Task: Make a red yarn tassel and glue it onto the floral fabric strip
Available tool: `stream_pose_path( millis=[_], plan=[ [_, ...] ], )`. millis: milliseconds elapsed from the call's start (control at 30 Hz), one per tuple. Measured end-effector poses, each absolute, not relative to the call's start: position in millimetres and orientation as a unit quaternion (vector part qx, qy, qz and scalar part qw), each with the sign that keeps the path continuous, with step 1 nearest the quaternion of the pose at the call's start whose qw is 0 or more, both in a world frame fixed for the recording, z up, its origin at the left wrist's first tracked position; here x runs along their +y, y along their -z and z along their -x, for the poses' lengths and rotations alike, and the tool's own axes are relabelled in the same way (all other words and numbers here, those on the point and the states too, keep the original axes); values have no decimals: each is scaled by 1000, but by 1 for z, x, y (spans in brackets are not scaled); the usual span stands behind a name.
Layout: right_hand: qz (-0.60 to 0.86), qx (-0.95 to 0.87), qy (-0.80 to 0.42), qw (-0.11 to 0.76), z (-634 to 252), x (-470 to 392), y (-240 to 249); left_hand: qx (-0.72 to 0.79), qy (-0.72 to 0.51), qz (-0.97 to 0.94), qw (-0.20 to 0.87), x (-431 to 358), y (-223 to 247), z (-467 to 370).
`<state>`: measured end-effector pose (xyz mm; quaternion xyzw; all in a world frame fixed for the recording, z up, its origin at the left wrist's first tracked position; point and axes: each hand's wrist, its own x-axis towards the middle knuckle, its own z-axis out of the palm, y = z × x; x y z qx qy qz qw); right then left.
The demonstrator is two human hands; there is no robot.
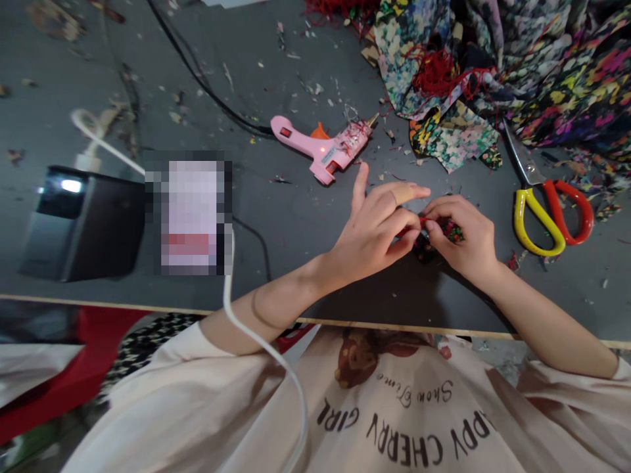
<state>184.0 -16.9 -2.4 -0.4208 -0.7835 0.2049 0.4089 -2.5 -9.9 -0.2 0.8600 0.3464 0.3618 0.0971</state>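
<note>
1. Nearest us, a pale printed shirt [231,407] is filling the lower edge, with a white cable [280,359] crossing it.
2. On the far left, a dark box [108,226] is standing on the grey surface [296,210], beside a pixelated rectangle [190,203] whose details we are not making out.
3. Farther right, a pink glue gun [323,148] is lying beyond the left hand [382,220], its nozzle pointing up and right.
4. On the left hand, we are seeing the thumb and forefinger pinching in at the left end of a small floral piece [453,230], while the outer fingers are standing apart, one wearing a tan band.
5. Between the hands, near the front edge, the piece is touching both sets of fingers; its long axis seems to be running crosswise, though much is hiding from us. Neither hand is clearly nearer, but more of it is showing within the right.
6. It is looking dark, speckled green and pink, with a bright red strip [424,222] at the fingertips.
7. The right hand [463,236] is gripping it between thumb and curled fingers.
8. Beyond, scissors [531,172] are lying below heaped floral cloth [552,85].
</note>
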Motion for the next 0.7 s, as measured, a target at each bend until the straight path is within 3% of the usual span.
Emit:
stream_pose_path(
  millis=[700],
  plan=[
    [427,-476,-587,497,-171,-18,-1,357,-379,-853,21,-8,7,1]
  ],
)
